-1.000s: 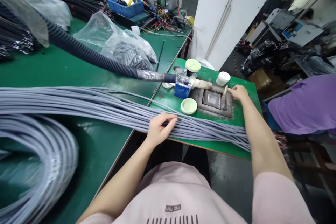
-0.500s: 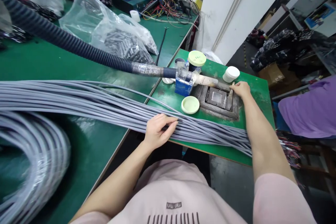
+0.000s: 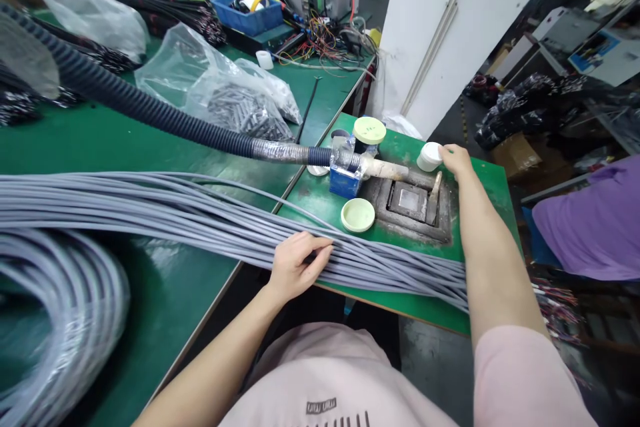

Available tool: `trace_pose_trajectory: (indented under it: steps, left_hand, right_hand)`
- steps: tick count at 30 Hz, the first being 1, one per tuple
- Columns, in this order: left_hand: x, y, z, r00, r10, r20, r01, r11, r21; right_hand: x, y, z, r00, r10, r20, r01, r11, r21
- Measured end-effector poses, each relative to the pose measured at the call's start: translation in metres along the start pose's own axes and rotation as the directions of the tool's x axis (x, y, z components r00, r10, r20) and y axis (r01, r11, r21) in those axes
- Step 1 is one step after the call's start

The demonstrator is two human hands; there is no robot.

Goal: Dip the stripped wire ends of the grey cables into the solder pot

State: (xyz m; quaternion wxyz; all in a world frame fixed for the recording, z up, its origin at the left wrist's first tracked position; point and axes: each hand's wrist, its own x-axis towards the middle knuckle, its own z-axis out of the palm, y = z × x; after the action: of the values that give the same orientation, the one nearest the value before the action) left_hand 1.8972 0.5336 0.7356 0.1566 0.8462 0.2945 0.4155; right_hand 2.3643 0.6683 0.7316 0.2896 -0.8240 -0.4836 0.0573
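Left hand (image 3: 299, 265) lies on the bundle of grey cables (image 3: 385, 260), thumb and forefinger curved toward each other, tips near together at the strands; cannot tell if a strand is pinched between them. The bundle runs from the big table (image 3: 150, 320) across the near edge of the small table (image 3: 493, 193), its right part passing behind the right forearm.

Right hand (image 3: 456, 160) reaches over to the white jar (image 3: 429, 157), fingertips at the right side of its rim. Cannot tell if they pinch it. Jar stands by the far edge of the small table, toward the far right corner.

Nearer than the jar: grimy square frame (image 3: 435, 235) with a metal plate (image 3: 409, 199) in the middle; flat tool (image 3: 434, 200) rests at its right side, handle pointing to the far edge. Left of the frame: open green lid (image 3: 358, 215), blue box (image 3: 345, 182), jar with a green top (image 3: 369, 131). Hose (image 3: 200, 131) comes in from the left, its pale nozzle (image 3: 386, 169) over the frame's far left part. Coil of cable (image 3: 85, 327) lies on the big table, near side.
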Motion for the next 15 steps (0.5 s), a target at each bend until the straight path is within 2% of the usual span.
trace_pose_trajectory:
  steps: [4,8,10,13,15]
  left_hand:
    - [0.0,-0.001,0.0,1.0,-0.001,0.008,0.001,1.0,-0.003]
    - [0.0,-0.001,0.0,1.0,-0.012,0.002,0.012,1.0,0.0]
    - [0.001,0.0,0.0,1.0,-0.01,0.001,0.01,1.0,0.006]
    - [0.003,0.001,0.0,1.0,0.001,-0.003,-0.001,1.0,0.008]
    - [0.004,0.002,0.0,1.0,0.01,-0.007,-0.01,1.0,0.008]
  right_hand:
    - [-0.006,-0.006,0.001,0.999,0.049,0.005,-0.049,0.998,-0.047]
    - [-0.017,0.008,-0.016,0.994,0.11,-0.011,-0.11,0.987,-0.121]
    - [-0.025,0.018,-0.02,0.99,0.129,0.053,-0.118,0.978,-0.173]
    - [-0.035,0.026,-0.016,0.973,0.157,0.17,-0.112,0.962,-0.249]
    - [-0.04,0.027,-0.01,0.975,0.156,0.159,-0.111,0.96,-0.257]
